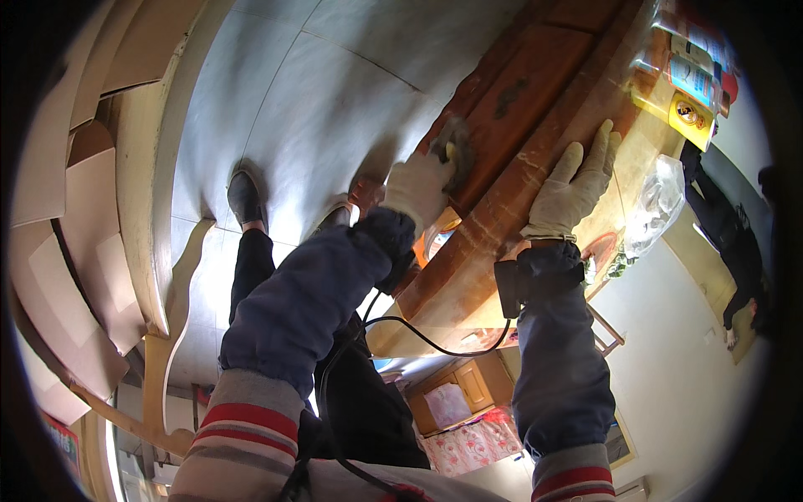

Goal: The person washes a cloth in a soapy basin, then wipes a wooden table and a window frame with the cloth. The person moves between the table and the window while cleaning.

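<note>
My left hand (419, 185), in a pale glove, is closed on a grey cloth or scouring pad (461, 150) and presses it to the front of a reddish-brown wooden cabinet (521, 94). A dark carved mark shows on the drawer front above it. My right hand (574, 179), gloved as well, lies with spread fingers on the cabinet's top edge and holds nothing. Dark sleeves cover both forearms, and a black cable (433, 339) hangs between the wrists.
Bottles and a yellow package (690, 119) stand on the cabinet top near a clear plastic bag (655, 204). A wooden seat with tan cushions (94, 251) is on the left. Grey floor tiles (313, 113) lie between. Farther down is a flowered cloth (470, 442).
</note>
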Demonstrator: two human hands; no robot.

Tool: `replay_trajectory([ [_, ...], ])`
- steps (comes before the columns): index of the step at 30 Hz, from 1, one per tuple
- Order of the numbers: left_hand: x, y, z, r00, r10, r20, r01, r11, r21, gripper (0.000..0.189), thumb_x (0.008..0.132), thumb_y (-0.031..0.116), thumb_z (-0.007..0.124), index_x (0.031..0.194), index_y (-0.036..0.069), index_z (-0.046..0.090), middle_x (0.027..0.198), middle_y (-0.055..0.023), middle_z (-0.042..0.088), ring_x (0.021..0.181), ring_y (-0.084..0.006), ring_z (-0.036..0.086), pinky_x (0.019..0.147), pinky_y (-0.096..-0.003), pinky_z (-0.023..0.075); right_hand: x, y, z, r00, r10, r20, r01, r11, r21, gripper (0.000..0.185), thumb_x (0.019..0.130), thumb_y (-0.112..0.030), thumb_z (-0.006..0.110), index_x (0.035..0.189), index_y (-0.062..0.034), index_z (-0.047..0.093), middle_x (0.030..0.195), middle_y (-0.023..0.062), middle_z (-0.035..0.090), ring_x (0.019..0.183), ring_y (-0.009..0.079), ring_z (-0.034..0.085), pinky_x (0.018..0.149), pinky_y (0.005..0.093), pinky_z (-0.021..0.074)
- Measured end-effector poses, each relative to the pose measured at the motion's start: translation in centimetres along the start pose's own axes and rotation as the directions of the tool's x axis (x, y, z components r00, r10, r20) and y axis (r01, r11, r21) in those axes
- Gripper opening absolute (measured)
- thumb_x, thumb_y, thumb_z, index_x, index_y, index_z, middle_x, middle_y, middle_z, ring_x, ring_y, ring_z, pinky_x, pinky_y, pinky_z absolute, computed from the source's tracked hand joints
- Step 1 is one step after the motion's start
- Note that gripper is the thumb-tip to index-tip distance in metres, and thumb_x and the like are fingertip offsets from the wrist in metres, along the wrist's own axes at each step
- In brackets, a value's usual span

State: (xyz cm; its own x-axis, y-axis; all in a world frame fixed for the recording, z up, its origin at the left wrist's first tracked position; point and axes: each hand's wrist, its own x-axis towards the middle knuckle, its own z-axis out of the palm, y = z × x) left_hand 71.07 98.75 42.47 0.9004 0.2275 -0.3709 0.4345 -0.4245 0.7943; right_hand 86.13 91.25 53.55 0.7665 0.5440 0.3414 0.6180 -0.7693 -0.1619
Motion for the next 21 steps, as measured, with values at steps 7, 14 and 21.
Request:
replay_trajectory([
  [7, 2.8, -0.3, -1.1, 0.997, 0.038, 0.061, -0.043, 0.996, 0.074, 0.023, 0.08, 0.015, 0.063, 0.102, 0.011, 0.068, 0.094, -0.0153, 0.068, 0.092, -0.0378, 0.066, 0.078, -0.048, 0.0539, 0.0, 0.1, 0.1, 1.0, -0.005, -0.009, 0.005, 1.0, -0.016, 0.052, 0.099, -0.024, 0.054, 0.147, -0.0048, 0.047, 0.149, 0.0249, 0.044, 0.139, 0.039, 0.041, 0.115, 0.0437, 0.0318],
  [14, -2.6, -0.4, 0.0, 0.998, 0.059, -0.021, -0.062, 0.978, -0.2, 0.026, 0.076, 0.021, 0.065, 0.1, 0.009, 0.068, 0.095, -0.0166, 0.067, 0.095, -0.0394, 0.064, 0.078, -0.0503, 0.0517, 0.0, 0.2, 0.2, 1.0, -0.013, -0.024, 0.012, 0.999, -0.032, 0.052, 0.099, -0.023, 0.054, 0.147, -0.0044, 0.047, 0.149, 0.0243, 0.045, 0.138, 0.0388, 0.042, 0.115, 0.0438, 0.0323],
  [21, 3.7, 0.9, -2.6, 0.994, 0.028, 0.108, -0.02, 0.997, -0.07, 0.03, 0.079, 0.018, 0.065, 0.108, 0.01, 0.068, 0.098, -0.0177, 0.067, 0.096, -0.0407, 0.063, 0.084, -0.0489, 0.0516, 0.0, 0.3, 0.2, 0.999, -0.031, -0.027, 0.03, 0.999, -0.038, 0.052, 0.099, -0.022, 0.054, 0.147, -0.0056, 0.047, 0.148, 0.0242, 0.045, 0.138, 0.039, 0.042, 0.115, 0.0445, 0.0325],
])
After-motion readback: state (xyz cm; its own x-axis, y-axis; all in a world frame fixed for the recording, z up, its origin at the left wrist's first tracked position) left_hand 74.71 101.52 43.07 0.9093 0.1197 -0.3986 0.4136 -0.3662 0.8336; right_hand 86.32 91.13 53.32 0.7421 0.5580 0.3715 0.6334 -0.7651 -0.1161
